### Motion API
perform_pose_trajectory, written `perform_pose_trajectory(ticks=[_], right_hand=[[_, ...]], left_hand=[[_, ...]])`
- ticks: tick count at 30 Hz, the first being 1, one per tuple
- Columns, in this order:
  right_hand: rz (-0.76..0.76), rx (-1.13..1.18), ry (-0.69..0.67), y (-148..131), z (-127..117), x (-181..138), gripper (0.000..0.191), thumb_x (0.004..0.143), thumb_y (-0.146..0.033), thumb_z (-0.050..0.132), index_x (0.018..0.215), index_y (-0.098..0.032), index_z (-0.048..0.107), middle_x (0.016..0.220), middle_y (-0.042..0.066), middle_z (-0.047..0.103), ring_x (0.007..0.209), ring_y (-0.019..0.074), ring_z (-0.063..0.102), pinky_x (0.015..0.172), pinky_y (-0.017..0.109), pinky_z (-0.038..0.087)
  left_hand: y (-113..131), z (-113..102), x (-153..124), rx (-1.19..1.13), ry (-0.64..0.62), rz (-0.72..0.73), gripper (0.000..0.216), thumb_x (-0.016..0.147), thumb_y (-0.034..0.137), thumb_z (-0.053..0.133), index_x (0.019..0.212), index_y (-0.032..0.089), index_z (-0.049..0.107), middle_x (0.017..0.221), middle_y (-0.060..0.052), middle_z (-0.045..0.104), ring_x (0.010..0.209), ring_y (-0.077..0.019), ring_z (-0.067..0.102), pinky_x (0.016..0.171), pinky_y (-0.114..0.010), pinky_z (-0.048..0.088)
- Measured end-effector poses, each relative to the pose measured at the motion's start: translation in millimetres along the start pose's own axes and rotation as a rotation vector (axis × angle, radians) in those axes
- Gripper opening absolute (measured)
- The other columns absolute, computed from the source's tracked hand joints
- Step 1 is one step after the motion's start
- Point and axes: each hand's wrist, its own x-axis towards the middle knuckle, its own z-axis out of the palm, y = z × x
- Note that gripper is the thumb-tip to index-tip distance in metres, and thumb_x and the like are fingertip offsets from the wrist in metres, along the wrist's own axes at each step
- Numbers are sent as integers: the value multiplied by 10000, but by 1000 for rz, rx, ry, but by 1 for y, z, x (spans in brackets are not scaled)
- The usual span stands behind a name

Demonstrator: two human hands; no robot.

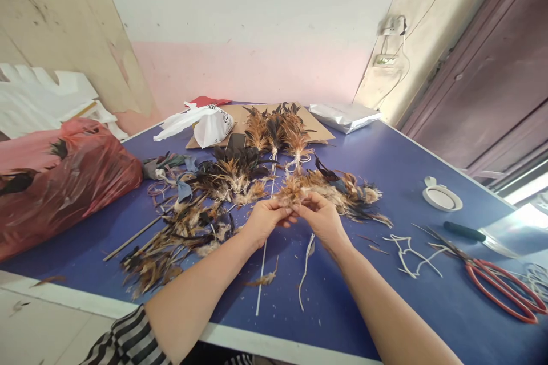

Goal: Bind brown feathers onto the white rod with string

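Both my hands meet over the middle of the blue table, pinching a small bunch of brown feathers [289,189] between them. My left hand [266,218] grips its lower left side, fingers curled. My right hand [319,218] closes on it from the right, thumb and fingertips pressed together. Fingers hide the lower ends of the quills. Just beyond lie dark and tan feather bundles [233,174], and tied feather bunches [278,128] rest on cardboard. A loose feather pile [175,245] spreads left of my left forearm; more feathers [351,194] lie to the right of my hands.
Red-handled scissors [492,282], a dark-handled knife [466,232], a roll of tape [442,198] and white string [413,256] lie at right. A red plastic bag [72,182] fills the left side. A white bag [214,126] and silver packet [345,117] sit at the back.
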Motion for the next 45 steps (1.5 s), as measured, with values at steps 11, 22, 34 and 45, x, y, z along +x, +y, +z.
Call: perform_pose_trajectory(ticks=[11, 22, 34, 45], right_hand=[[19, 248, -4, -6, 3, -2, 216, 624, -315, 689, 625, -173, 526, 576, -25, 549, 571, 110, 504, 626, 277, 427], [213, 441, -221, -7, -3, -2, 228, 613, -310, 704, 685, -167, 541, 604, -34, 559, 558, 99, 538, 664, 310, 464], [-366, -696, 13, -14, -3, -7, 573, 643, -284, 634, 1186, -242, 459, 1044, 82, 563, 835, 219, 560, 802, 398, 415], [-127, -576, 5, -7, -6, -3, 501, 592, -216, 615, 1080, -224, 503, 907, 28, 596, 679, 158, 582, 686, 324, 448]], left_hand=[[0, 4, -2, -38, -30, 27, 296, 615, 323, 696, 793, 88, 667, 720, -77, 661, 615, -113, 590, 587, -221, 459], [7, -6, -1, -14, -142, -69, 277, 608, 317, 706, 739, 76, 671, 702, -85, 662, 591, -111, 590, 548, -201, 445], [2, -6, 1, -314, -59, -174, 251, 655, 225, 683, 878, 113, 663, 958, -101, 653, 795, -141, 612, 740, -250, 465], [-3, 1, -4, -236, -31, -167, 345, 563, 279, 745, 863, 125, 671, 887, -94, 665, 749, -141, 608, 739, -280, 453]])
